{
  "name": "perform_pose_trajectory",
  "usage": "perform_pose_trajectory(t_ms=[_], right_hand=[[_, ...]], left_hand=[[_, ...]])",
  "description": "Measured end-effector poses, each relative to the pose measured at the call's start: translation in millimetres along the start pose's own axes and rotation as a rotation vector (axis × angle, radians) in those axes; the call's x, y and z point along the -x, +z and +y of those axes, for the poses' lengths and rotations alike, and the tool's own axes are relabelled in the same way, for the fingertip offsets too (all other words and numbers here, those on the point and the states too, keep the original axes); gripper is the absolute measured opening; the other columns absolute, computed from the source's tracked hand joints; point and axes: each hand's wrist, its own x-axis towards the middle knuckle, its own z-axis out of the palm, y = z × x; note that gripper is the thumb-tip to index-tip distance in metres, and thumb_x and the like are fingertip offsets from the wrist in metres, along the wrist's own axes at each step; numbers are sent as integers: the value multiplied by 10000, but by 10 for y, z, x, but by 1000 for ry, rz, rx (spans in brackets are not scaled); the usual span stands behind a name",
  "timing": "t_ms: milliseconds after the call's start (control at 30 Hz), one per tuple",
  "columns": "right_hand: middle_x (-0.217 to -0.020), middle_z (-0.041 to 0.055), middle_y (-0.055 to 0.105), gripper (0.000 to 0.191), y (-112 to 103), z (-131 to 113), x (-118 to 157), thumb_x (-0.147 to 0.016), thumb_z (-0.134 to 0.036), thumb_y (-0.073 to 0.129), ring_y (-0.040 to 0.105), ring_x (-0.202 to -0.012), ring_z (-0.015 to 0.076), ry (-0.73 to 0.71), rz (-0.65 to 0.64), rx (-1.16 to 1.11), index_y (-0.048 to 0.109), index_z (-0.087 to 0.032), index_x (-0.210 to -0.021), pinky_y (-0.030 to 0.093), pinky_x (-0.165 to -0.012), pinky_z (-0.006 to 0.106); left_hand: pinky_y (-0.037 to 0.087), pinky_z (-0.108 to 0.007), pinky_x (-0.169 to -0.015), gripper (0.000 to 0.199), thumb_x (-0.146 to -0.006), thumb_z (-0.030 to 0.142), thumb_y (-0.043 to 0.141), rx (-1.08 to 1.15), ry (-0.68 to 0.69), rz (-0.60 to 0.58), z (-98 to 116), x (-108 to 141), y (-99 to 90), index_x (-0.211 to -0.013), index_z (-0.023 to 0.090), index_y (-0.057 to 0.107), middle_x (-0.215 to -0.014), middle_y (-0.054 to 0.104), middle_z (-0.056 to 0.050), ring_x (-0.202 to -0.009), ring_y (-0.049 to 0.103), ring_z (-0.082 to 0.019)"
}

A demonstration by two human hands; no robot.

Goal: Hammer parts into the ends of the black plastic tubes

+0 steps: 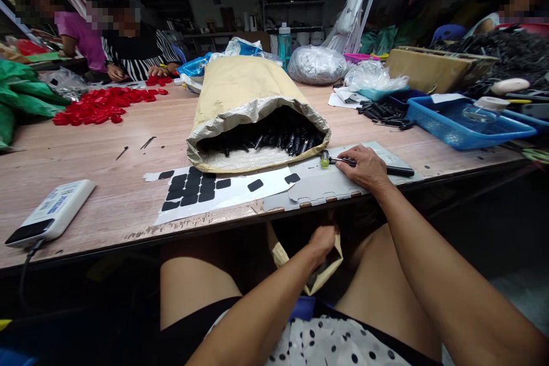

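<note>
My right hand (364,168) is closed around the metal shaft of a small hammer (401,171). The hammer has a yellow-green face and a black handle, and lies along the grey board (317,186) at the table edge. Below the table, my left hand (323,242) reaches into the mouth of a yellowish bag (281,254) between my thighs; its fingers are hidden. A large yellowish sack (253,80) lies on the table, its mouth towards me, with many black parts (295,142) inside. In front of it, black rounded stickers (189,186) sit on a white sheet (234,197).
A white power bank (54,211) with a cable lies at left. Red parts (96,106) are heaped near a person in stripes (139,51). Blue trays (454,131), black parts (381,113) and a cardboard box (429,68) stand at right. A bottle (284,46) stands behind.
</note>
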Motion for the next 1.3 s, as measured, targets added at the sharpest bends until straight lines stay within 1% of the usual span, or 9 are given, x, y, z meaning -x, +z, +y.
perform_pose_trajectory(t_ms=[100, 267, 500, 633, 700, 800, 967, 1133, 1300], right_hand=[[-1019, 46, 681, 244, -4, 0, -6, -818, -448, 653, 585, -1019, 269, -1, 0, -1, 772, -288, -959, 438, -852, 386], [-1010, 49, 683, 251, 3, 16, -12, -817, -453, 653, 586, -1013, 269, -4, 5, -10, 773, -285, -959, 434, -848, 389], [-1027, 51, 679, 282, -7, 15, -17, -818, -467, 633, 574, -1026, 270, 7, -9, -3, 777, -287, -981, 430, -858, 394], [-1022, 56, 679, 293, -10, -7, 10, -819, -466, 621, 568, -1015, 264, -7, -5, -17, 779, -279, -979, 420, -852, 382], [-1024, 63, 680, 301, -2, -26, 28, -822, -468, 613, 560, -1014, 267, -18, 7, -8, 778, -268, -974, 405, -870, 393], [-1055, 83, 682, 343, -9, -61, 29, -813, -493, 620, 534, -1053, 303, -16, 88, 54, 772, -252, -1003, 351, -938, 447], [-1125, 108, 674, 381, -186, -191, 161, -847, -469, 582, 520, -1110, 334, -4, 275, 83, 729, -234, -1109, 290, -1022, 498], [-968, 102, 661, 257, -177, -564, 1090, -869, -407, 575, 595, -935, 288, 94, 380, -233, 671, -249, -1047, 440, -909, 438], [-894, 65, 599, 327, 229, -854, 1760, -675, -499, 747, 577, -903, 288, 495, 78, -407, 599, -277, -863, 461, -767, 393]], left_hand=[[472, -294, -702, 391, -978, 464, 490, -51, 47, 24, 132, 19, 197, -847, 139, 664, -753, 664, -39, -726, 620, -180], [457, -296, -713, 469, -954, 517, 444, -175, 126, -5, 292, 62, 199, -852, 129, 688, -786, 698, -87, -763, 637, -217], [430, -380, -977, 426, -941, 519, 492, -415, 336, -83, 323, 589, -264, -1027, 164, 712, -1081, 719, -137, -1045, 630, -293], [398, -348, -1045, 256, -941, 350, 517, -417, 602, 164, 5, 1113, -683, -1105, 232, 675, -1170, 667, -74, -1131, 578, -240], [460, -317, -881, 161, -895, 335, 598, -220, 525, 423, -224, 1270, -902, -1001, 225, 651, -1004, 647, -48, -956, 599, -219], [435, -284, -672, 320, -756, 413, 785, 107, 156, 666, -476, 1255, -1160, -924, 213, 600, -791, 579, 8, -719, 553, -184], [411, -285, -541, 338, -675, 416, 848, 327, -133, 584, -500, 797, -1248, -728, 162, 632, -664, 600, -19, -618, 552, -199], [455, -280, -530, 164, -700, 41, 632, 517, -136, 582, -495, 595, -1325, -584, 154, 607, -516, 534, 6, -519, 530, -172], [478, -240, -524, 247, -613, -61, 448, 732, -58, 628, -551, 822, -1640, -594, 149, 575, -543, 570, -4, -502, 552, -141]])
